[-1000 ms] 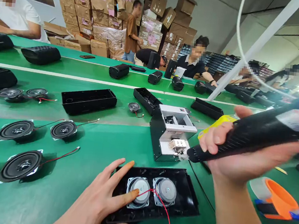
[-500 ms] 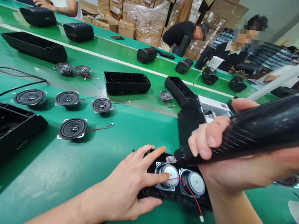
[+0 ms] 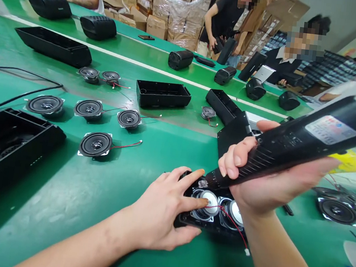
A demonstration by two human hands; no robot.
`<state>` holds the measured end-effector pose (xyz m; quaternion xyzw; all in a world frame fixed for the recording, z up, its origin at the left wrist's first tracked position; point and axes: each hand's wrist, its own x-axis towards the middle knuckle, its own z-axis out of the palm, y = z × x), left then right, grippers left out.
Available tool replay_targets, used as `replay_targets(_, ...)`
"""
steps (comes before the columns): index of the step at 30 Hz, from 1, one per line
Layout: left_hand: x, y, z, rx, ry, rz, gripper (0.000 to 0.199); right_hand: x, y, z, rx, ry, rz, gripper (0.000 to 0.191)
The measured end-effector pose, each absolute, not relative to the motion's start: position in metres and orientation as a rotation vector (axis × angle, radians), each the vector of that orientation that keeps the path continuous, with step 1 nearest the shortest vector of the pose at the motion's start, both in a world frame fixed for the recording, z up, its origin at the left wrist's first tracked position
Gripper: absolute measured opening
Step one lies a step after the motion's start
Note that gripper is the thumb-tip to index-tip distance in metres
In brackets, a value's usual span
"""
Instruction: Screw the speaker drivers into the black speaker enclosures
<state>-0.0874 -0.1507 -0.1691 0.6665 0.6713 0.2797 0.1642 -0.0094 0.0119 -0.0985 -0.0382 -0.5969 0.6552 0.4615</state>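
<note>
The right hand wraps closed around a black electric screwdriver, its tip at a black plastic speaker housing, steadied by the spread, open left hand.

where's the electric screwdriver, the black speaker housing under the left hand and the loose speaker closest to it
electric screwdriver (image 3: pixel 288 144), head view, ribbed body
black speaker housing (image 3: pixel 182 218), head view, left edge
loose speaker (image 3: pixel 95 144), head view, cone centre
</note>
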Motion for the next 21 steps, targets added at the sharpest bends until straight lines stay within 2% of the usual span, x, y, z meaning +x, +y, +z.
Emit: replay_targets(21,-0.0862,-0.1516,-0.1679,1.868,1.907,0.812,0.061,-0.0092,0.0106,-0.1085,-0.024,-1.472,1.704,0.067)
